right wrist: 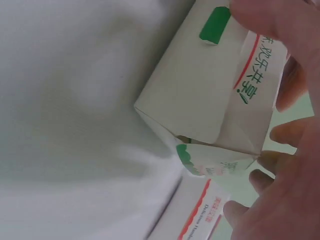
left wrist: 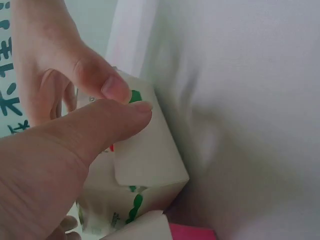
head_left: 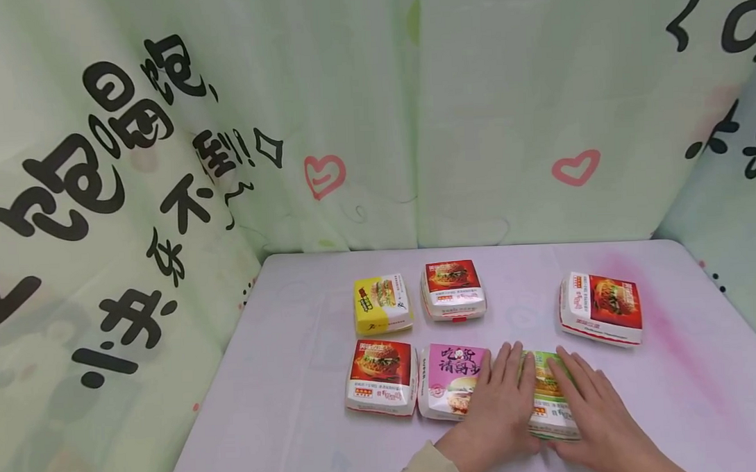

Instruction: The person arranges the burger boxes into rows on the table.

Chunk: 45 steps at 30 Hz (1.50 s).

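A green-and-white burger box [head_left: 554, 412] stands between both hands near the front of the table. My left hand [head_left: 499, 405] holds its left side, with fingers stretched toward the back and partly over the pink burger box [head_left: 448, 379]. On the opposite side, my right hand [head_left: 603, 412] holds the box with spread fingers. In the left wrist view, both thumbs press the front of the green-and-white box [left wrist: 150, 160] close together, by a green tab. The right wrist view shows a small gap at a corner flap of the box [right wrist: 185, 85].
A yellow burger box [head_left: 383, 304] and a red burger box [head_left: 453, 290] stand in the back row. Another red burger box [head_left: 381, 377] is left of the pink one. A further red burger box [head_left: 601, 308] lies at the back right. Printed curtains surround the white table [head_left: 283, 378].
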Each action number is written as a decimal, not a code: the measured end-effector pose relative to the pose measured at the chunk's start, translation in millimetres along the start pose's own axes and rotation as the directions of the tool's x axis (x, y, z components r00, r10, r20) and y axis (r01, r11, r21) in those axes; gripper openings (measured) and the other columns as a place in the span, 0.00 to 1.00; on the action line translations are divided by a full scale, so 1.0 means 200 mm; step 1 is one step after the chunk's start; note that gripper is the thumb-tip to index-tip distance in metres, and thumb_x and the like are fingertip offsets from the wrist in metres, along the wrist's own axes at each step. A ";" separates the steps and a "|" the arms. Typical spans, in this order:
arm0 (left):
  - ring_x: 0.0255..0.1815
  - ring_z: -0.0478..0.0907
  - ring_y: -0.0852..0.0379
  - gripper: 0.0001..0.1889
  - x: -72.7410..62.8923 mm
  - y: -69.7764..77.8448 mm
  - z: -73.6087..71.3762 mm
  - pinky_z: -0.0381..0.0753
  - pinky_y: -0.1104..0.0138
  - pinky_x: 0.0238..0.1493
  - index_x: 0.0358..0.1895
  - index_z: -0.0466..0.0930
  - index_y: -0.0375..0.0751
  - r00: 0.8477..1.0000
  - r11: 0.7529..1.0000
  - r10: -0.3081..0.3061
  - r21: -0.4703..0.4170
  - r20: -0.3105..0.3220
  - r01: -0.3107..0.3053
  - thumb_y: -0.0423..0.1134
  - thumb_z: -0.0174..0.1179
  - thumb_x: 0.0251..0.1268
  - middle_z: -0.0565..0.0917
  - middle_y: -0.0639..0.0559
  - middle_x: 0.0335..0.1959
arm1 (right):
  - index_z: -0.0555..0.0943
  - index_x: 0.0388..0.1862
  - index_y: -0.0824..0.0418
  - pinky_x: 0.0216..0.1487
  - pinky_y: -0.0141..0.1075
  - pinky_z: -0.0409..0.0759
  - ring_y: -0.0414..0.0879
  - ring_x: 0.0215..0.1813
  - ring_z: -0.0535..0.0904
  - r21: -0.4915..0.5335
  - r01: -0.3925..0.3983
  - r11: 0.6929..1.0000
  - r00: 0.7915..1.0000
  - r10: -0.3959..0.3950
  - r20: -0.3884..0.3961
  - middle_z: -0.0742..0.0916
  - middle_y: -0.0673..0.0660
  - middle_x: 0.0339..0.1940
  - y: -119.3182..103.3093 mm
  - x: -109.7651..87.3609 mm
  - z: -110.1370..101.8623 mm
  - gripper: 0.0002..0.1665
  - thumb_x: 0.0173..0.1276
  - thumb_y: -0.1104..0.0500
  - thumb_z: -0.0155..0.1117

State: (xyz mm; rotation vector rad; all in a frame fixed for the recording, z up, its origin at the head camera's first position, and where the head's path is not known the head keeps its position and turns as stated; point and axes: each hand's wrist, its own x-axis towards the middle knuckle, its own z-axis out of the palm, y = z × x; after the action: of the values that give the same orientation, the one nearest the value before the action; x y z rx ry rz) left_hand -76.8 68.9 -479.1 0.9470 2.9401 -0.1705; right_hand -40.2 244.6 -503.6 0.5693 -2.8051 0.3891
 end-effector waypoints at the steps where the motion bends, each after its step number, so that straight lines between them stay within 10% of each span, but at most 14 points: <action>1: 0.83 0.44 0.54 0.66 0.00 -0.01 -0.01 0.49 0.57 0.81 0.80 0.44 0.51 1.000 1.000 0.002 -0.008 0.003 -0.002 0.77 0.67 0.39 0.47 0.51 0.82 | 0.54 0.78 0.65 0.73 0.26 0.15 0.59 0.78 0.48 0.001 -0.003 1.000 1.000 0.003 0.012 0.61 0.66 0.76 0.00 0.00 0.00 0.77 0.32 0.41 0.85; 12: 0.83 0.44 0.55 0.66 -0.04 -0.11 -0.05 0.50 0.57 0.81 0.80 0.44 0.49 1.000 0.996 0.001 -0.087 -0.009 -0.002 0.79 0.64 0.40 0.47 0.51 0.82 | 0.55 0.78 0.64 0.70 0.22 0.13 0.60 0.76 0.51 0.117 -0.114 0.987 0.981 0.093 0.171 0.62 0.67 0.77 -0.04 0.04 -0.06 0.66 0.49 0.36 0.76; 25: 0.83 0.43 0.55 0.63 -0.10 -0.24 -0.08 0.48 0.56 0.81 0.81 0.43 0.49 1.000 0.969 0.005 -0.248 0.001 -0.005 0.79 0.59 0.47 0.47 0.53 0.82 | 0.55 0.79 0.62 0.72 0.22 0.16 0.58 0.78 0.49 0.176 -0.106 0.979 0.990 0.088 0.108 0.59 0.63 0.78 -0.07 0.10 -0.07 0.57 0.61 0.40 0.70; 45: 0.83 0.42 0.50 0.56 -0.15 -0.51 -0.14 0.48 0.51 0.81 0.80 0.44 0.44 0.972 0.927 -0.229 -0.315 -0.049 0.203 0.71 0.58 0.58 0.47 0.48 0.82 | 0.56 0.79 0.60 0.81 0.36 0.25 0.61 0.78 0.53 0.160 0.050 0.986 0.998 -0.054 0.024 0.61 0.65 0.79 -0.16 0.35 -0.12 0.52 0.64 0.45 0.68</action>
State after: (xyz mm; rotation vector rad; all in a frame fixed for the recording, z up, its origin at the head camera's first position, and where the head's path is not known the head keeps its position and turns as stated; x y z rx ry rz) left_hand -112.0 -28.2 -440.4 0.6001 3.0160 0.3227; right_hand -85.1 198.6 -453.4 0.6856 -2.7964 0.6026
